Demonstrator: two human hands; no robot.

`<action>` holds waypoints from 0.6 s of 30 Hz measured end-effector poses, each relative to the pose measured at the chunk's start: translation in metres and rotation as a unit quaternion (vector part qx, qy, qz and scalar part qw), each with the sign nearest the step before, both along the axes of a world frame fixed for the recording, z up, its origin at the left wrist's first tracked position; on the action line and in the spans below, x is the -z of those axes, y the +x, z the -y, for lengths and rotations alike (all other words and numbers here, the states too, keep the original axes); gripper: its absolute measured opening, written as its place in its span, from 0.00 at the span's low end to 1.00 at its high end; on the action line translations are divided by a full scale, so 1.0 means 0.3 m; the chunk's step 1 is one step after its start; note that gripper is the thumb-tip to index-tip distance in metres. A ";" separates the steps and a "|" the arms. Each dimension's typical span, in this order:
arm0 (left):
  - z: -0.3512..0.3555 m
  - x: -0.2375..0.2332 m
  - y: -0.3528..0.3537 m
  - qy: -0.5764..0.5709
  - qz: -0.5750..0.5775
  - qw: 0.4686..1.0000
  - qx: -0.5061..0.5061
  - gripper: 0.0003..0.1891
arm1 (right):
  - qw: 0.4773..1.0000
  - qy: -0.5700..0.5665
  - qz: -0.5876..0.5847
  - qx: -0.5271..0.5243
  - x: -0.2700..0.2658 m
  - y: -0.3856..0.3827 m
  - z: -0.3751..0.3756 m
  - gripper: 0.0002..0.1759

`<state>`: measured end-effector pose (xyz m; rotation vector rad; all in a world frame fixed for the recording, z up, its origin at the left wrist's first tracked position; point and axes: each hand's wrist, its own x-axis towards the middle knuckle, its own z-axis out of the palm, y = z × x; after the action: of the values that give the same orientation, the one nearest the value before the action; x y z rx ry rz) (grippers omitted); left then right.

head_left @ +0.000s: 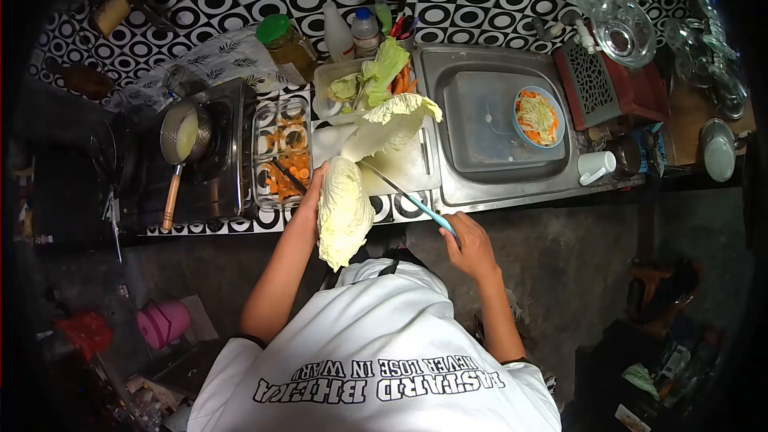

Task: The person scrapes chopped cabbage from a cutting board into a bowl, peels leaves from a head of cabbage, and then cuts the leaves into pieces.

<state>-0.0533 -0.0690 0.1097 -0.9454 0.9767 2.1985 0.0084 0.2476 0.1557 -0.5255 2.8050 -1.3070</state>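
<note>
My left hand [313, 193] is wrapped round a napa cabbage [344, 212], held tilted at the counter's front edge with its leafy end toward me. A large loose-looking cabbage leaf [392, 132] spreads from beside its base over the white cutting board [412, 164]. In my right hand [470, 246] is a knife [410, 198] with a light blue handle, its tip right at the base of the cabbage. Green leaves [384, 72] lie in a tray behind the board. Left of the cabbage stands a clear container [262, 192] of cut carrots.
A saucepan [172, 132] sits on the stove [228, 144] at left, its wooden handle pointing toward me. To the right, a bowl of shredded vegetables [538, 118] rests by the sink [448, 192], near a white mug [597, 167]. A green-lidded jar [290, 52] and bottles stand behind.
</note>
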 end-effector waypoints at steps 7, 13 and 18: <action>-0.055 -0.061 0.027 0.005 -0.007 1.000 0.018 0.32 | 0.999 0.014 -0.006 -0.047 -0.021 -0.104 0.060 0.16; -0.048 -0.032 0.039 0.044 -0.055 0.997 0.021 0.39 | 0.998 0.004 -0.029 -0.060 -0.021 -0.145 0.098 0.16; -0.039 -0.103 0.043 0.010 -0.048 0.999 0.009 0.39 | 0.996 0.028 0.041 -0.074 -0.024 -0.177 0.126 0.14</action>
<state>-0.0404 -0.0573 0.1406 -0.8262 1.0008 2.2510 -0.0446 0.2098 0.1630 -0.6477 2.6700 -1.1916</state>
